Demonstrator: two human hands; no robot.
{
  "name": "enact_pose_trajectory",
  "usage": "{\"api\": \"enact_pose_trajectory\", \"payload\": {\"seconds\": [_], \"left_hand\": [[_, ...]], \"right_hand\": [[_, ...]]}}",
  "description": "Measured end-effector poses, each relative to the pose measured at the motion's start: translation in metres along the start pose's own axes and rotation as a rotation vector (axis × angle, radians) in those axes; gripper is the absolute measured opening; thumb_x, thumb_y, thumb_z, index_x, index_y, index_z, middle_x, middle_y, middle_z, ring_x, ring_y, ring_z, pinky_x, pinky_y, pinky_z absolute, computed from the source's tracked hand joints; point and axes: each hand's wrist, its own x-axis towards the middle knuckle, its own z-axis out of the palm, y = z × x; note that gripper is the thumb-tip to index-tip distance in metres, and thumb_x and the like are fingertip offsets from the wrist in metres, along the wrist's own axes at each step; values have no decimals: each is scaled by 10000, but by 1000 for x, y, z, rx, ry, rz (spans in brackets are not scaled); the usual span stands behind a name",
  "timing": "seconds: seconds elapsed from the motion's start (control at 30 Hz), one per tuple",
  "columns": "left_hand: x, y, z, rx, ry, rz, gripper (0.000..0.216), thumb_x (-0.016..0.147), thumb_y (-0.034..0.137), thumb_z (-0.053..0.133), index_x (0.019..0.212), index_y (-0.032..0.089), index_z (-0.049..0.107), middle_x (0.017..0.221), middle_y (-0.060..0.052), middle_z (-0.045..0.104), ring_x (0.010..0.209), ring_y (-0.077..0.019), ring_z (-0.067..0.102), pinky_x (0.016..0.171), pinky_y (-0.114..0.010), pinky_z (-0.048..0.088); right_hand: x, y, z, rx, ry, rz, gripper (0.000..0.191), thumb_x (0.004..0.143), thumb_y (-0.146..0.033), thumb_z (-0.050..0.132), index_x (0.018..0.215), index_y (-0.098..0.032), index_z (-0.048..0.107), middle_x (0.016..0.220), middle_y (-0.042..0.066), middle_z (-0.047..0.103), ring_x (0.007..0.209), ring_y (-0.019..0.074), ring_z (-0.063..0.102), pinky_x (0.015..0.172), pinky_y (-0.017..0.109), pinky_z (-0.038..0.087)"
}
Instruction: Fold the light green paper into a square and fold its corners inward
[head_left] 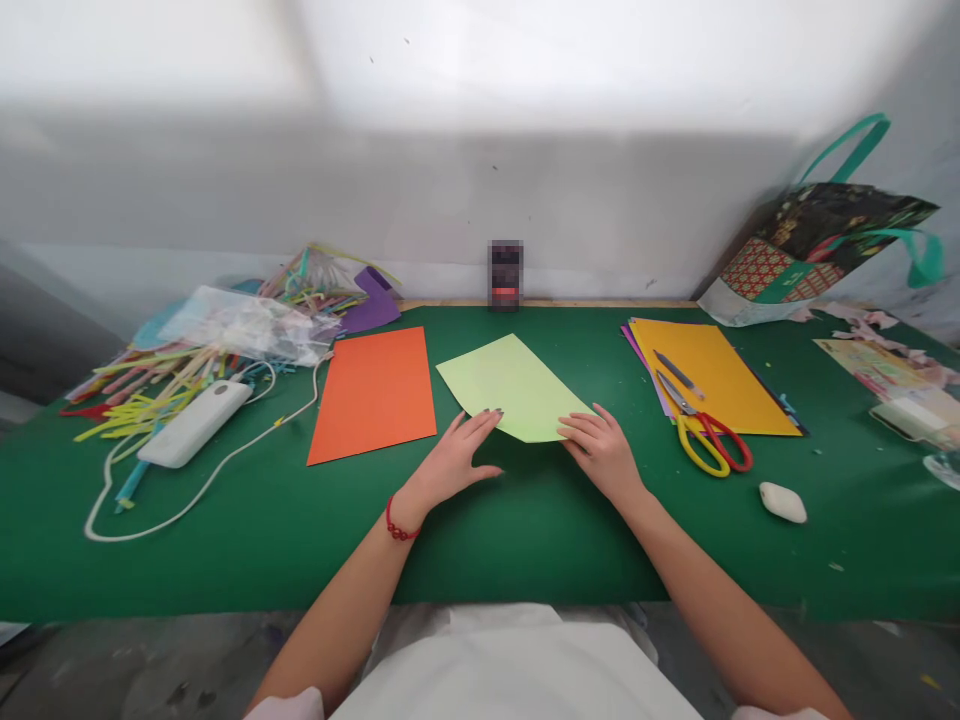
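Note:
A light green sheet of paper (510, 385) lies at an angle on the green table in front of me, its near edge a little bent. My left hand (457, 455) rests its outstretched fingers on the near left edge, with the thumb held apart. At the near right edge, the fingers of my right hand (604, 450) curve over the paper and hold it; its thumb is hard to make out. An orange sheet (379, 395) lies flat to the left of the green one.
On the right, scissors (705, 430) and a dark pen-like tool (679, 374) lie on yellow sheets (720, 370). A white case (782, 502) sits nearer. At left are a white power bank (196, 424) with cable and paper strips (142, 400). A bag (806, 250) stands back right.

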Motion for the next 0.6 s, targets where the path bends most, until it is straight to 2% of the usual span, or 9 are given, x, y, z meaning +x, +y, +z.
{"api": "enact_pose_trajectory", "payload": {"seconds": [0.03,0.1,0.2,0.27,0.37,0.43,0.5,0.6], "left_hand": [[0,-2,4,43,9,6,522,876,313,557,1372,282,395,1421,-54,472,1307,-211,434,1137,-471,262],[2,-10,11,96,31,36,325,933,248,444,1241,260,548,1291,-35,601,1212,-191,537,1108,-462,320],[2,-18,12,92,69,86,309,963,230,364,1070,245,654,1099,-9,709,1046,-164,644,998,-390,458],[2,-16,9,114,120,119,314,967,232,357,1042,231,662,1027,-12,732,944,-153,677,927,-356,504],[0,-4,6,223,158,209,301,969,206,355,1034,211,649,928,-14,746,800,-137,689,930,-372,492],[0,5,9,289,137,271,288,966,187,358,1018,204,641,873,-15,743,760,-133,684,913,-367,492],[0,11,12,305,119,297,276,965,194,364,983,197,639,824,-22,735,740,-139,681,831,-335,518],[1,10,15,228,141,227,257,960,248,391,929,189,639,818,-34,729,737,-153,680,700,-290,533]], "right_hand": [[0,-2,0,14,-13,-36,175,897,-215,521,877,-245,693,928,24,742,883,188,678,959,449,460],[0,-4,-2,60,-51,-96,182,903,-206,510,906,-252,686,897,7,744,856,165,677,941,407,475],[-1,-1,-5,84,-56,-89,203,906,-188,490,913,-257,681,952,9,738,911,175,670,977,431,446],[-4,5,-7,51,-8,-9,204,900,-185,492,900,-257,683,998,19,730,949,194,662,997,464,423],[-9,14,-8,4,10,107,208,885,-182,500,871,-259,692,1010,31,727,959,213,660,986,484,424],[-11,18,-6,4,-34,156,238,873,-153,483,883,-256,697,1022,37,723,965,218,662,978,489,431],[-13,20,-4,34,-86,196,262,855,-131,472,919,-244,699,1046,48,717,978,223,664,970,492,443],[-14,21,-1,134,-156,265,255,826,-142,490,926,-233,706,1048,53,719,1011,237,659,968,494,455]]}}
